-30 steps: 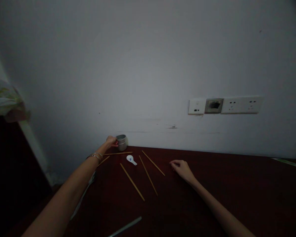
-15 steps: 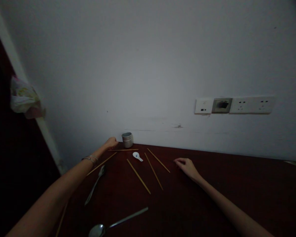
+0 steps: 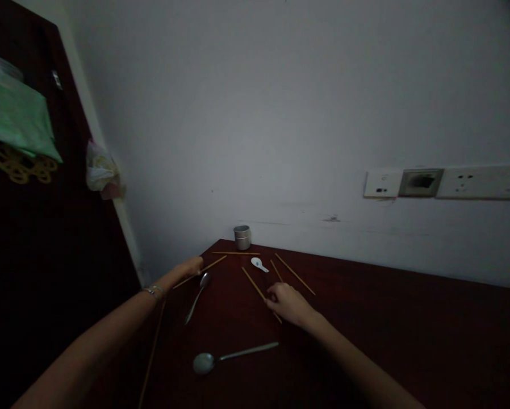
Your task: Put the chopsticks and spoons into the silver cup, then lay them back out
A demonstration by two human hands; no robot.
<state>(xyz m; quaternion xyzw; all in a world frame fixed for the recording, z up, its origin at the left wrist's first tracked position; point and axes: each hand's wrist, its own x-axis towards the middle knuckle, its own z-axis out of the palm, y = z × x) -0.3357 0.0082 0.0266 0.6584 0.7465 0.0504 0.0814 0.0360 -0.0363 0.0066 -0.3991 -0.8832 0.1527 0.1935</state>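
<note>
My left hand (image 3: 192, 266), fingers closed, is on a chopstick (image 3: 217, 262) that lies slantwise at the left of the dark red table. My right hand (image 3: 289, 302) has curled fingers pinched at another chopstick (image 3: 251, 280), whose far end sticks out beyond them. That hand partly covers a further chopstick (image 3: 276, 270). To its right lies one more chopstick (image 3: 295, 274). A small white spoon (image 3: 259, 264) rests between the hands, farther back. Close to my left hand is a metal spoon (image 3: 197, 301).
A metal cup (image 3: 242, 237) stands by the wall, behind a sideways chopstick (image 3: 233, 253). A long-handled metal spoon (image 3: 204, 363) lies in front, and another chopstick (image 3: 151, 358) at the table's left. Sockets (image 3: 421, 182) are on the wall; bags (image 3: 104, 170) hang by the door.
My left hand has moved from beside the cup toward me, onto the slanted chopstick. My right hand has moved left onto a middle chopstick. The view has turned left.
</note>
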